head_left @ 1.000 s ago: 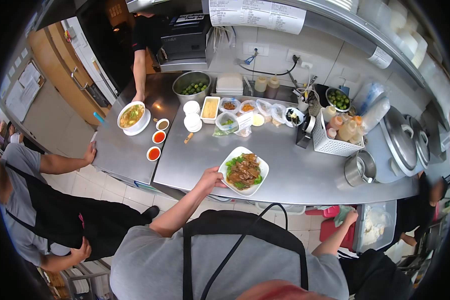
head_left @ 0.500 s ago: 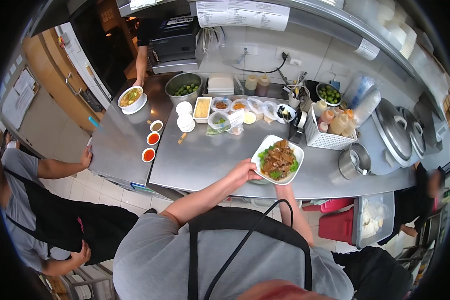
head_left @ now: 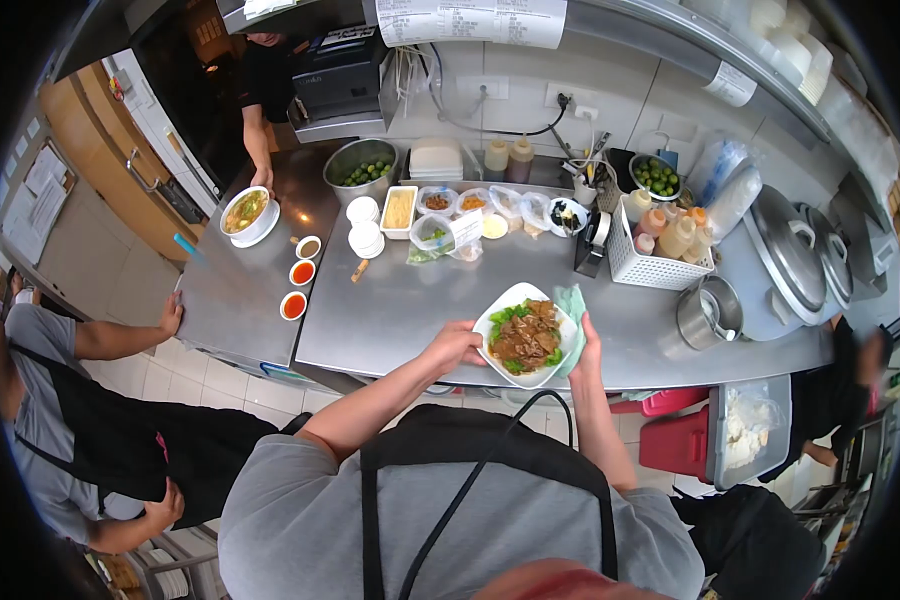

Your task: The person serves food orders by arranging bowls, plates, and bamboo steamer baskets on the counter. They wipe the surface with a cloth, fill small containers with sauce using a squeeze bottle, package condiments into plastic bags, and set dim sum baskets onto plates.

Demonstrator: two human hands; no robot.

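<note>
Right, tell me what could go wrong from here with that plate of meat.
The green cloth sits between the right hand and the plate, so it might slip there or brush the food.
The meat and greens reach close to the rim; a tilt could spill some.
The left hand grips just one side, near the counter's front edge, so a lost grip may mean a drop.

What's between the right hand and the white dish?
A green cloth lies between the right hand and the white dish, seen in the head view.
</note>
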